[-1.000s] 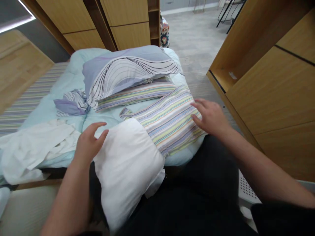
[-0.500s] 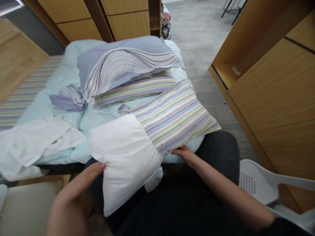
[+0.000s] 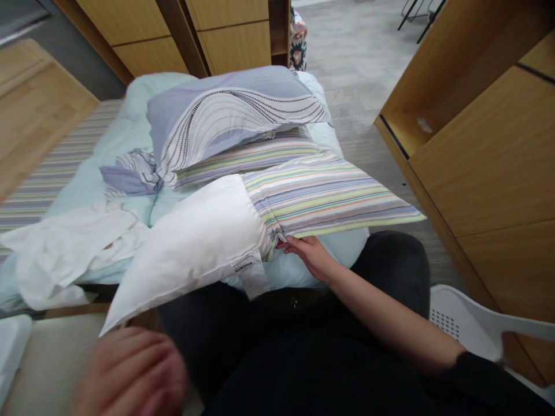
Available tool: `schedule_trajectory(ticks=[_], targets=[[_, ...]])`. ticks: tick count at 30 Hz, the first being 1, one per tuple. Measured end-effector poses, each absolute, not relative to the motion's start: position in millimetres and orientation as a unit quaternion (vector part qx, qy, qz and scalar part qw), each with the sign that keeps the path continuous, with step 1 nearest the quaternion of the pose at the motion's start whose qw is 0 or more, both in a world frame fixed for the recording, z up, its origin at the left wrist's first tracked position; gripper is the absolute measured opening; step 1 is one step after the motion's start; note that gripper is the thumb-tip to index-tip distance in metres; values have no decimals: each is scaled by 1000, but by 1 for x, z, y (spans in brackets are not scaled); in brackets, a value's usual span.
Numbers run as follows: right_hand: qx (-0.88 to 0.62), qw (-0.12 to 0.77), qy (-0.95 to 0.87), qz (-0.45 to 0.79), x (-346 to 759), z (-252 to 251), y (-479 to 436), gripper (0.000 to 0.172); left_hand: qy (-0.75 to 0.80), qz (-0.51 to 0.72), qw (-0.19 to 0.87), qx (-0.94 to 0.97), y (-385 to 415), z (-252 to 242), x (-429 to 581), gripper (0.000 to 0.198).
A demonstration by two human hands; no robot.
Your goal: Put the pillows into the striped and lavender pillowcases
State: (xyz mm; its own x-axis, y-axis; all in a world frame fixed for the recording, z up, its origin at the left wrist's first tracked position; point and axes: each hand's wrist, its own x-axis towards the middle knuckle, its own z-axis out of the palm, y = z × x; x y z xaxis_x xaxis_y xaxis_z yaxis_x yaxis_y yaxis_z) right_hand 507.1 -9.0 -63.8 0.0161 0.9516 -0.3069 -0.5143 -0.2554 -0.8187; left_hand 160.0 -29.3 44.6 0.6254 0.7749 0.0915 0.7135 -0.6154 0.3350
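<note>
A white pillow [image 3: 195, 231] is partly inside a striped pillowcase [image 3: 325, 190]. Its bare half sticks out toward the lower left and has a printed tag [image 3: 249, 271] on its near edge. My right hand [image 3: 306, 251] pinches the near edge of the pillowcase opening, close to where the pillow enters. Blurred at the bottom left, my left hand [image 3: 130, 372] has its fingers curled in. It is just below the pillow's free corner, apart from it as far as I can see, and nothing shows in it.
Behind lie a grey-purple patterned pillow [image 3: 234, 115] and another striped pillow [image 3: 247, 156] on a pale blue quilt [image 3: 108, 136]. White cloth [image 3: 73, 248] is heaped at left. Wooden cabinets [image 3: 489, 150] and a white chair [image 3: 468, 323] stand at right.
My left hand has come off the pillow and moved down and left. My right hand has shifted up and left with the pillowcase edge. The pillow's bare end now stretches farther left.
</note>
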Motion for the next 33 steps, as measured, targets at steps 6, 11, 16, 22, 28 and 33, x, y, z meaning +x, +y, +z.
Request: schedule_trajectory(ticks=[6,11,16,22,28,33], targets=[[-466,525,-457,546,511,-61,-4,39,488,197,98,845,-35,-44,262,48],[-551,355,-726,210,556,-44,-16,57,586,186,16,789,24,-84,275,80],[-726,221,-646,-78,619,-25,-5,75,541,140,8,830,45,-86,280,46],[-693,132,-699,-117,668,-34,25,35,562,213,49,797,45,-97,270,31],[-700,123,-692,-129,652,-18,33,18,525,263,67,806,49,-73,279,31],[-683,106,-711,-129,655,3,18,23,382,149,42,911,44,-25,267,25]])
